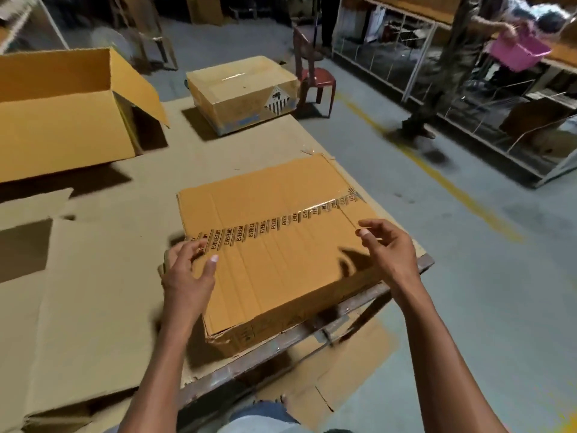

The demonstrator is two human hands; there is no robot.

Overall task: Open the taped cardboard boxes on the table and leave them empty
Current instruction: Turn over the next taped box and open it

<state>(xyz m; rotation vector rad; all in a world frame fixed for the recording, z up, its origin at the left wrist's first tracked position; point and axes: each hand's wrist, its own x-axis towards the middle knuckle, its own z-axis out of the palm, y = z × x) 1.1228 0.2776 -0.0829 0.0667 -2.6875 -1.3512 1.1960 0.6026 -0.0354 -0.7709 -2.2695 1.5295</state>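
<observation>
A flat cardboard box [281,254] lies near the table's front right corner, its top seam closed by a strip of printed tape [268,228]. My left hand [187,273] hovers at the box's left edge by the tape's end, fingers apart, holding nothing. Over the box's right edge my right hand [390,248] is raised, fingers curled loosely and empty. A second taped box [240,92] with a hazard label sits at the far end of the table. At the left stands an opened box [62,120] with its flaps up; its inside is hidden.
Flattened cardboard [78,292] covers the table top. A red chair [312,76] stands beyond the far box. A person carrying a pink basket [518,53] walks along shelving [468,89] on the right. More cardboard lies on the floor under the table's front edge.
</observation>
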